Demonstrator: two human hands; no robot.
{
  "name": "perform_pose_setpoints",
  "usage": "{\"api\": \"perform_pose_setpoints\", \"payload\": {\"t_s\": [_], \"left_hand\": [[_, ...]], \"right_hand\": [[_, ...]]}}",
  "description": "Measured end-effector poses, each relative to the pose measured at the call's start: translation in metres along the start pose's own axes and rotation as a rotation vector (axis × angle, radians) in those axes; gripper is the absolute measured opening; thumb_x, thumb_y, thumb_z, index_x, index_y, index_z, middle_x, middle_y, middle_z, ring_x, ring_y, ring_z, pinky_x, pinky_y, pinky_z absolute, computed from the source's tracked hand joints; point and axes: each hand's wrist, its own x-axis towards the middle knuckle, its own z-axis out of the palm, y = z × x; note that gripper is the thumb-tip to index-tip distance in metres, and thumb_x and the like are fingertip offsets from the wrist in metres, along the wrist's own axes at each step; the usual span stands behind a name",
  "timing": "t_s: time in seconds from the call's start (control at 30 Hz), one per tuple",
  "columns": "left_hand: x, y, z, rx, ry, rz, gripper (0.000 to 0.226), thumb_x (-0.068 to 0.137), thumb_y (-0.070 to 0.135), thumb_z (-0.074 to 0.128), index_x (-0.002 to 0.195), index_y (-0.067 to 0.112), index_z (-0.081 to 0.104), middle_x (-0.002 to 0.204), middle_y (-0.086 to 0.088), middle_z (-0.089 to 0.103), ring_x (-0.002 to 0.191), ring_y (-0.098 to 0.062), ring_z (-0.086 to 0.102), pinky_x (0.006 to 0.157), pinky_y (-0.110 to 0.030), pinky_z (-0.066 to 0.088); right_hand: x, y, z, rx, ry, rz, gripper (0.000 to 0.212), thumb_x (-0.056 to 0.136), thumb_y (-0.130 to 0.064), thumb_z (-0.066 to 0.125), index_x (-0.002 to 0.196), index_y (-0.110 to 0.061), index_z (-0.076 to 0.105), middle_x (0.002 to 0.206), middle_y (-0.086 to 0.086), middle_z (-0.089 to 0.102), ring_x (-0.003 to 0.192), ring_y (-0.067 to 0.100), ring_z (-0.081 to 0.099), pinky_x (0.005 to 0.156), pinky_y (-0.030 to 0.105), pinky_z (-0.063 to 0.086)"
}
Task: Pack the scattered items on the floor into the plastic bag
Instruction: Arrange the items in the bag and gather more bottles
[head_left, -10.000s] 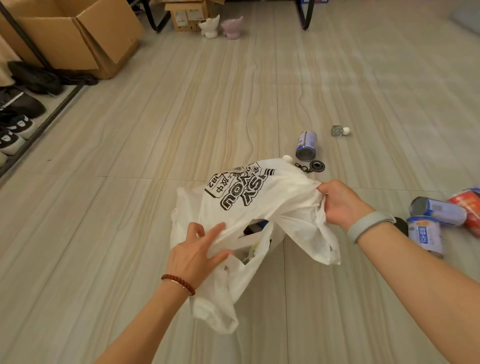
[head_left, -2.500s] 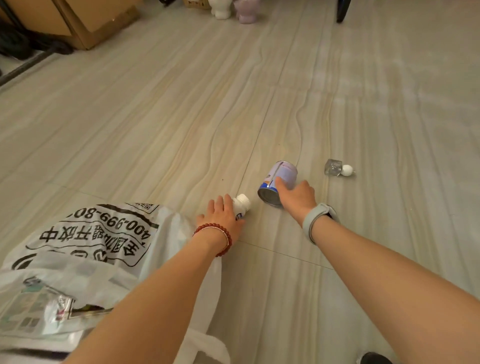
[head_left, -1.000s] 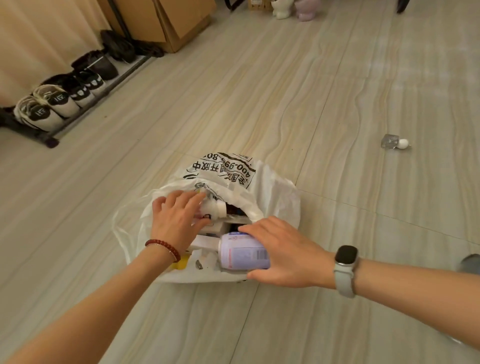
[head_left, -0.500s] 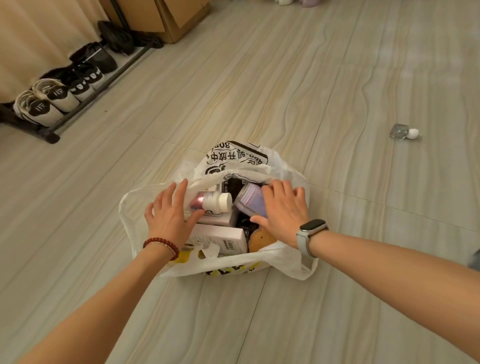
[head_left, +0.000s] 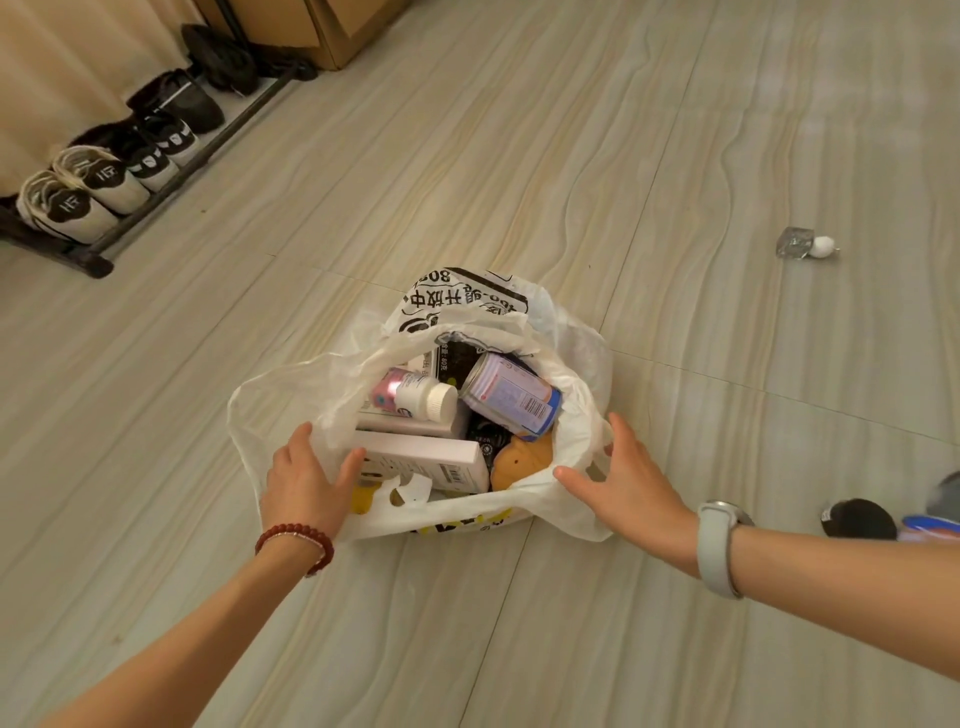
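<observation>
The white plastic bag (head_left: 576, 353) with black print stands open on the floor. Inside lie a white pill bottle (head_left: 421, 397), a pale purple can (head_left: 511, 400), a white box (head_left: 426, 462) and an orange-brown item (head_left: 522, 460). My left hand (head_left: 306, 483) rests flat on the bag's left rim with its fingers apart. At the bag's right rim, my right hand (head_left: 628, 483) is spread open, its fingertips touching the plastic by a handle. Neither hand holds an item. A small clear bottle with a white cap (head_left: 802, 244) lies on the floor at the far right.
A dark round object (head_left: 857, 519) and the edge of a blue-rimmed can (head_left: 935, 525) lie at the right border. A low shoe rack (head_left: 104, 171) with several shoes lines the left wall, and a cardboard box (head_left: 332, 26) stands behind it.
Both hands have let go of the pill bottle and the purple can, which now lie in the bag, and have drawn back to the bag's left and right rims.
</observation>
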Motion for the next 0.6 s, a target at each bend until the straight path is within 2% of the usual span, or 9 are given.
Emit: {"api": "perform_pose_setpoints", "payload": {"t_s": [0.07,0.13,0.2,0.27,0.33,0.4,0.5,0.6], "left_hand": [[-0.001,-0.002,-0.001,-0.01,-0.006,-0.003,0.064,0.087,0.041,0.05,0.138,0.011,0.027,0.139,-0.017,0.04,0.122,-0.034,0.044,0.098,-0.048,0.04],[0.001,0.0,-0.001,0.02,0.022,0.044,0.046,0.09,0.037,0.047,0.127,0.01,0.041,0.123,-0.014,0.056,0.107,-0.032,0.054,0.083,-0.042,0.047],[0.002,0.006,-0.001,0.055,0.06,0.102,0.024,0.094,0.03,0.041,0.098,0.009,0.051,0.094,-0.013,0.063,0.08,-0.03,0.056,0.064,-0.035,0.042],[0.004,0.016,-0.003,-0.019,0.102,0.111,0.025,0.096,0.024,0.035,0.08,0.007,0.043,0.072,-0.012,0.056,0.066,-0.03,0.048,0.059,-0.033,0.036],[0.004,0.031,-0.012,-0.189,0.156,0.098,0.025,0.097,0.021,0.032,0.079,0.006,0.039,0.065,-0.008,0.047,0.058,-0.026,0.043,0.053,-0.032,0.031],[0.003,0.047,-0.026,-0.337,0.233,0.101,0.023,0.098,0.02,0.03,0.081,0.006,0.038,0.062,-0.001,0.04,0.055,-0.014,0.037,0.048,-0.028,0.027],[0.003,0.065,-0.048,-0.461,0.334,0.145,0.022,0.098,0.02,0.03,0.084,0.007,0.041,0.064,0.005,0.038,0.056,-0.007,0.035,0.051,-0.019,0.03],[0.002,0.081,-0.061,-0.553,0.401,0.177,0.018,0.097,0.019,0.033,0.086,0.011,0.045,0.068,0.011,0.041,0.061,-0.001,0.037,0.053,-0.007,0.032]], "right_hand": [[0.003,-0.003,0.0,0.021,0.011,-0.01,0.067,0.084,-0.04,0.058,0.137,-0.019,0.022,0.137,0.006,0.043,0.119,0.024,0.047,0.091,0.032,0.041],[0.01,-0.008,0.003,0.028,0.025,0.021,0.05,0.089,-0.034,0.051,0.13,-0.012,0.033,0.124,0.011,0.054,0.108,0.029,0.054,0.088,0.038,0.046],[0.015,-0.015,0.007,0.028,0.054,0.05,0.034,0.094,-0.023,0.042,0.122,-0.003,0.039,0.115,0.018,0.057,0.102,0.034,0.054,0.082,0.037,0.044],[0.018,-0.02,0.006,0.055,0.102,0.051,0.029,0.096,-0.015,0.035,0.12,0.001,0.041,0.115,0.022,0.055,0.102,0.036,0.052,0.075,0.032,0.037],[0.02,-0.023,-0.002,0.103,0.156,0.014,0.027,0.096,-0.011,0.032,0.118,0.001,0.042,0.114,0.021,0.055,0.097,0.033,0.051,0.071,0.029,0.031],[0.02,-0.028,-0.017,0.144,0.225,-0.04,0.025,0.096,-0.01,0.03,0.116,0.0,0.042,0.108,0.018,0.054,0.093,0.03,0.049,0.069,0.027,0.029],[0.03,-0.05,-0.052,0.227,0.403,-0.135,0.026,0.096,-0.007,0.031,0.116,0.0,0.044,0.099,0.007,0.046,0.089,0.019,0.042,0.061,0.021,0.022],[0.049,-0.074,-0.088,0.375,0.585,-0.221,0.031,0.093,-0.002,0.029,0.12,-0.002,0.045,0.102,0.001,0.044,0.093,0.015,0.042,0.064,0.013,0.027]]}}
